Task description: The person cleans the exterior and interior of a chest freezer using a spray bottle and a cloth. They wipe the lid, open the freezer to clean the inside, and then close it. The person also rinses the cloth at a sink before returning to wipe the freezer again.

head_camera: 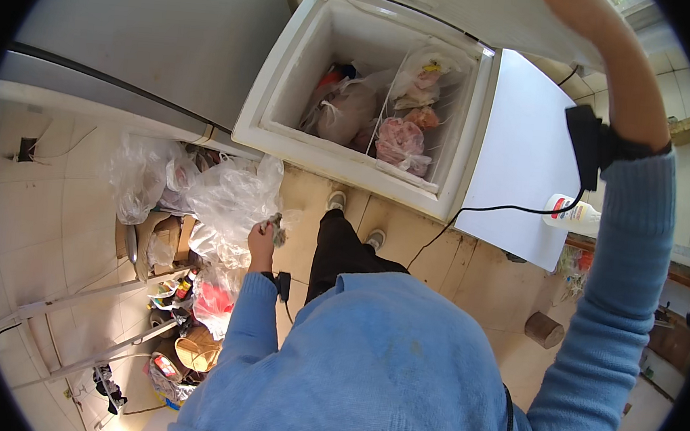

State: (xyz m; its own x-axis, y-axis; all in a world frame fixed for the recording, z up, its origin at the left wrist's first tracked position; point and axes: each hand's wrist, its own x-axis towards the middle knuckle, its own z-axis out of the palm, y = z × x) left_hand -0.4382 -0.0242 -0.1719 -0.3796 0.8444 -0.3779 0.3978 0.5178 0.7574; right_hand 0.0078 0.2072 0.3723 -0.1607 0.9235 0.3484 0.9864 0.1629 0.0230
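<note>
My left hand (261, 246) pinches a small, crumpled greyish-green item (279, 234), perhaps a rag or a small bag; its exact kind is unclear. Above and to the right is a white chest freezer (349, 166) with its lid (458, 8) raised. My right hand (580, 12) is up against the lid near the top of the picture, its fingertips cut off by the rim. Inside the freezer, a whitish plastic bag (347, 112) lies in the deep left part. A wire basket (388, 91) on the right side contains a bag of pinkish food (401, 139) and other wrapped food.
A grey refrigerator (153, 30) stands left of the freezer. Clear plastic bags (231, 188) hang over a cluttered rack at left. A white panel (509, 143) at right bears a white bottle (573, 215). A black cable (491, 209) runs from my right wrist. A wooden block (544, 329) sits on the floor.
</note>
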